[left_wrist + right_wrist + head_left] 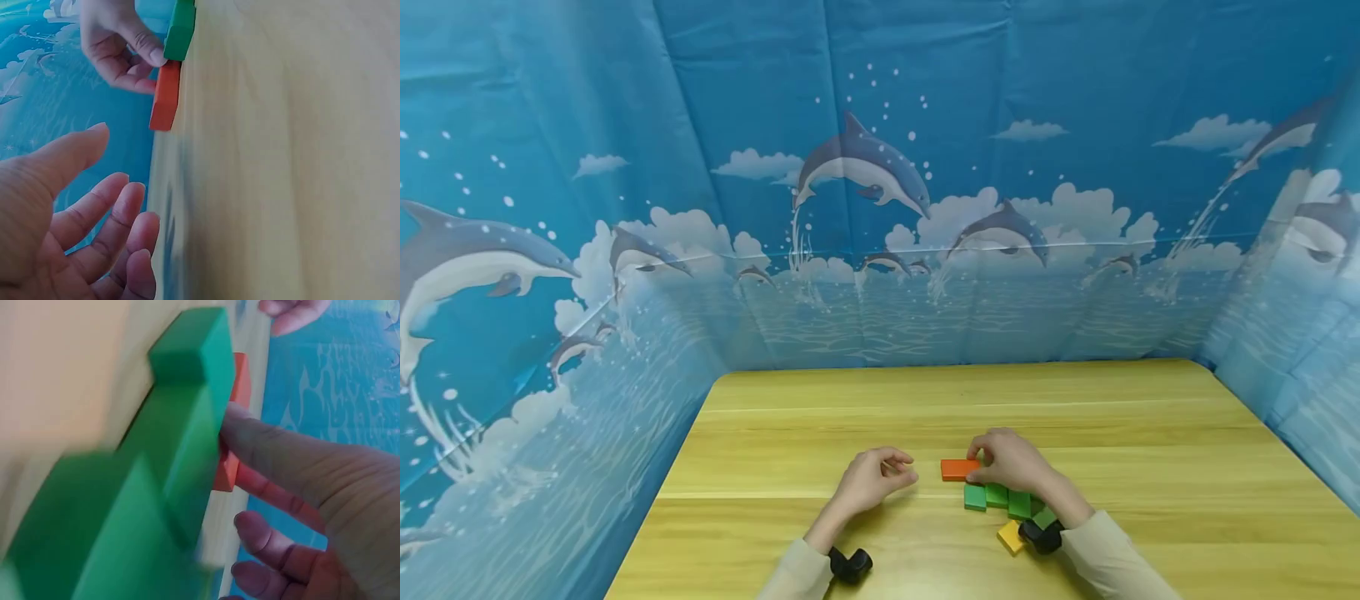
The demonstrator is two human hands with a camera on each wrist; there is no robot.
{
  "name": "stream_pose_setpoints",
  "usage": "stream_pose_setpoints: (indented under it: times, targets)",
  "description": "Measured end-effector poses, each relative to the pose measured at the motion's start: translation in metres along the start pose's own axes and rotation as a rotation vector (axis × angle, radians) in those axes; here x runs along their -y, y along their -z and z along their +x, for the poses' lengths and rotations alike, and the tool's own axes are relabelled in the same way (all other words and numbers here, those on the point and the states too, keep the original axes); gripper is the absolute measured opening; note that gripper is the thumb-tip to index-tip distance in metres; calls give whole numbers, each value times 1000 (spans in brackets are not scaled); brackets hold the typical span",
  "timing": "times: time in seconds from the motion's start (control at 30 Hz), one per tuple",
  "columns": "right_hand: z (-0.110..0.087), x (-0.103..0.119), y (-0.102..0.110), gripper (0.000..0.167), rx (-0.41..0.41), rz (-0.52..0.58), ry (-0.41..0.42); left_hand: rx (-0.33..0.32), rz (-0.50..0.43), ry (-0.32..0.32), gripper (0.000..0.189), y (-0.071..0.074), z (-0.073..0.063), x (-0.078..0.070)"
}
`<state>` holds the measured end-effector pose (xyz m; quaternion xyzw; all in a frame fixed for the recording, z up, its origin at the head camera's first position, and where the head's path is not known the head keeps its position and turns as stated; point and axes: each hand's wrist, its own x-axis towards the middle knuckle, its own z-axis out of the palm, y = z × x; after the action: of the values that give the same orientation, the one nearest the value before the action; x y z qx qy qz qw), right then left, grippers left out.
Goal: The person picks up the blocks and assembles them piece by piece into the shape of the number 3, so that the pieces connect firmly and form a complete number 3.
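Note:
On the table lies an orange-red rectangular block (957, 470), which my right hand (1015, 462) pinches between thumb and index finger at its right end. The right wrist view shows the thumb on the near side of that block (242, 381), partly hiding it. Several green blocks (974, 498) sit in a slanting group just in front of it, under the right hand and wrist. My left hand (871, 481) holds nothing; it hovers to the left of the orange-red block, its fingers relaxed and apart from the thumb, as the left wrist view shows.
A yellow block (1011, 537) lies nearer me, beside the black camera (1042, 537) on the right wrist. Another black camera (852, 567) sits on the left wrist. Behind the yellow wooden table (820, 417) hangs a blue dolphin-print curtain (880, 317), which also flanks both sides.

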<state>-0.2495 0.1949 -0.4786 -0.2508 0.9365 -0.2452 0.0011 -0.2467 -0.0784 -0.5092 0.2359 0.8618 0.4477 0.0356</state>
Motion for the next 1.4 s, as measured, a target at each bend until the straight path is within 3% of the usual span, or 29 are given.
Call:
stream_pose_setpoints:
  times: [0.33, 0.57, 1.0, 1.4]
  targets:
    - [17, 22, -11, 21, 26, 7, -96, -25, 10, 41, 36, -5, 3, 4]
    - [24, 30, -21, 22, 20, 33, -120, -31, 23, 54, 41, -8, 7, 8]
    - [30, 38, -29, 21, 21, 85, -104, -33, 100, 70, 41, -9, 10, 13]
    - [26, 34, -24, 23, 15, 96, -70, -83, 154, 54, 34, -13, 11, 17]
